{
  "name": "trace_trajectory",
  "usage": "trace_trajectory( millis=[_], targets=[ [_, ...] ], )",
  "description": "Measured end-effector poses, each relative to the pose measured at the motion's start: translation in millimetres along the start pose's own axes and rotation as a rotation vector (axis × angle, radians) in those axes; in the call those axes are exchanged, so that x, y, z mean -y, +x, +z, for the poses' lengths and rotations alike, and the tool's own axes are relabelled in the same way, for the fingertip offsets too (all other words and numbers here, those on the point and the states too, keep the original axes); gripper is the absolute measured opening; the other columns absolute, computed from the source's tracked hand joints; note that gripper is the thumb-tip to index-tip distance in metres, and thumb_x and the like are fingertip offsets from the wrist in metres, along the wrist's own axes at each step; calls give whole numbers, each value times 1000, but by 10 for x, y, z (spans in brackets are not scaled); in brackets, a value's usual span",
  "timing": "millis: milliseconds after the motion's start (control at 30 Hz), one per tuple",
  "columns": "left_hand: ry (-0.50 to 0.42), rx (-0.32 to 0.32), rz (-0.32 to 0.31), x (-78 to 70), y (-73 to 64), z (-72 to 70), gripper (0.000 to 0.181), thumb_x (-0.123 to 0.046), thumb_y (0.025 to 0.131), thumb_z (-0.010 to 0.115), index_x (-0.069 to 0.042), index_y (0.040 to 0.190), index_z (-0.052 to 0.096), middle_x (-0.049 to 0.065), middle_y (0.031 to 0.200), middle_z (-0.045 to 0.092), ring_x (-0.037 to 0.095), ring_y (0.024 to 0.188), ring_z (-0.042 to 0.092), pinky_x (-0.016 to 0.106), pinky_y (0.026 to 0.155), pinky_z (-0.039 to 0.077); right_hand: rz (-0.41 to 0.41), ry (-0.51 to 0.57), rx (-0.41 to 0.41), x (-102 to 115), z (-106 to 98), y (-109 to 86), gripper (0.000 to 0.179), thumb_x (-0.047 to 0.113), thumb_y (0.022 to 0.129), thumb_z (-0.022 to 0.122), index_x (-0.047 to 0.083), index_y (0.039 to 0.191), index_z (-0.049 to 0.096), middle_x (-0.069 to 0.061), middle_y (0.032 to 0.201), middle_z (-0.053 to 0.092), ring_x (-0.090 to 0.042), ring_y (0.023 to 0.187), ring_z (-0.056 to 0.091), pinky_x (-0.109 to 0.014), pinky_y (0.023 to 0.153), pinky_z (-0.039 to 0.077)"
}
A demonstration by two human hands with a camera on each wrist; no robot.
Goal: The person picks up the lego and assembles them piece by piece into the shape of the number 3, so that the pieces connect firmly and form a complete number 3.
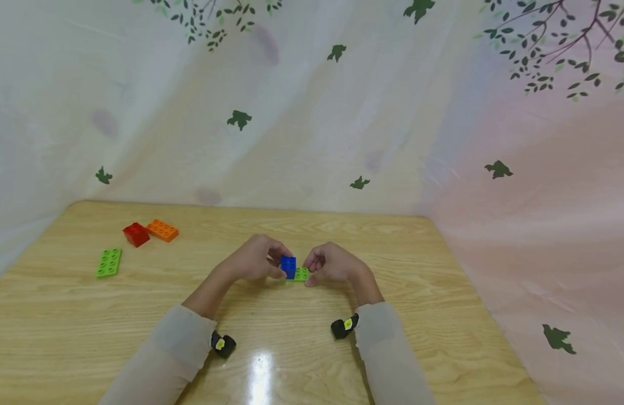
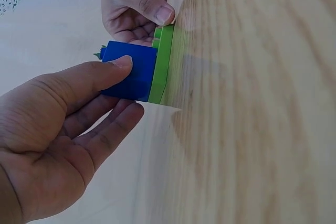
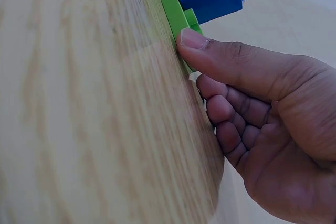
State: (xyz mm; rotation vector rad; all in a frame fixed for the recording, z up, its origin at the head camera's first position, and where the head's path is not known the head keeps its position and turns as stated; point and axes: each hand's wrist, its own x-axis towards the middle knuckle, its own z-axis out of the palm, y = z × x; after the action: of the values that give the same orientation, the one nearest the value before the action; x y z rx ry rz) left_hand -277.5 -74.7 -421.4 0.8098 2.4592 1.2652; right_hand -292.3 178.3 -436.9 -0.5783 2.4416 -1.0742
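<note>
Blue block [image 1: 288, 268]: It sits on the left end of a flat green brick [image 1: 301, 274], touching it, between the two hands. Its bumps point up. I can't tell which way its long side goes.
Green brick: It lies flat on the table [image 1: 453, 326], bumps up, and its long way runs from left to right. Its right end sticks out past the blue block, so there is room to hold it.
Left hand [image 1: 253, 259]: The grip pinches the blue block, thumb on the near side and a finger on the far side. Probably that keeps it straight over the bumps.
Right hand [image 1: 337, 264]: The grip seems to pinch the green brick's right end. The thumb touches the near side and the other fingers curl in. Maybe this stops the brick from sliding.
Far left bricks: A red block [image 1: 136, 234] is right beside an orange brick [image 1: 162, 230]. Another green brick [image 1: 109, 262] lies nearer, its long way going near to far.
Behind the table: A pale cloth [image 1: 291, 169] hangs with dark green leaves.
</note>
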Motion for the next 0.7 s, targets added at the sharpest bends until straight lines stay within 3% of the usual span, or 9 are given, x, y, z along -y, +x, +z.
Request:
trace_trajectory(
  millis=[400,700],
  targets=[
    [62,21,15,-9,-14,-41,38,-7,83,85,-4,120,72,2,106,73,18,98,69,33,87,59,4,2,3,-9,-20,10,26,14,78,91,13,97,73,-2,88,65,-17,82,58,-30,75,51],
    [78,-46,27,20,-99,-215,39,-9,88,82,1,123,70,14,115,71,30,107,68,38,91,58,1,-1,2,6,-5,-7,28,14,77,92,11,98,73,-2,89,65,-17,82,57,-30,76,51]
  ],
)
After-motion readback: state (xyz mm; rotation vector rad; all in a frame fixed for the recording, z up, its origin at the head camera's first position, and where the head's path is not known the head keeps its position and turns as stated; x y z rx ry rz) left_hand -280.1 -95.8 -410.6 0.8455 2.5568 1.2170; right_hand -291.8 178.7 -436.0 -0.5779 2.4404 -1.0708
